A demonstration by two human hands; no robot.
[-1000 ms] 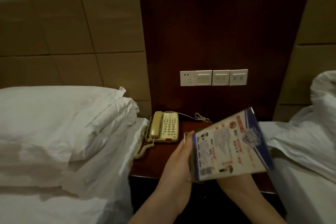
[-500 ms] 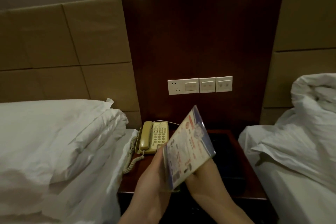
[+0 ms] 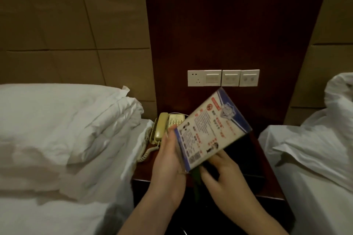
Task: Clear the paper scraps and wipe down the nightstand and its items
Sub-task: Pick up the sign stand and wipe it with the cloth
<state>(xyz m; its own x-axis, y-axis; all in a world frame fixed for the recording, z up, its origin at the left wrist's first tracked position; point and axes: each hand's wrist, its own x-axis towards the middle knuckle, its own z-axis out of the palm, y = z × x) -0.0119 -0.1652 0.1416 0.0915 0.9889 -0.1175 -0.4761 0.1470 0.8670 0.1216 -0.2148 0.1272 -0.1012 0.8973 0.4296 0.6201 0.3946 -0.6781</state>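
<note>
Here, low in the middle of the frame, my left hand (image 3: pixel 169 160) has the acrylic sign holder (image 3: pixel 212 129) by its lower left edge, the fingers laid along the back and the thumb side against the rim, so it is held rather than merely touched. My right hand (image 3: pixel 223 170) sits below the holder's lower corner with its fingers curled over something dark green (image 3: pixel 196 177), probably a wiping cloth, though most of it is hidden behind the hand and I cannot tell its shape. The holder is tilted, its printed face turned up toward me, and it hangs above the nightstand (image 3: pixel 254 160) rather than resting on it. I judge it light and stiff, a clear plastic sleeve around a printed card; its faces look smooth and likely slippery, and the edges may chip if it drops on the dark wood. The safest hold seems to be the rim, as now, leaving both flat faces free for the cloth. Just behind it, toward centre left, the cream telephone (image 3: pixel 166 126) sits at the back of the nightstand, its coiled cord (image 3: pixel 146 147) trailing down the left side. Above, a row of wall switches (image 3: pixel 223 78) is set into the dark panel. White bedding (image 3: pixel 66 126) fills the left of the frame, and more lies at the right edge.
</note>
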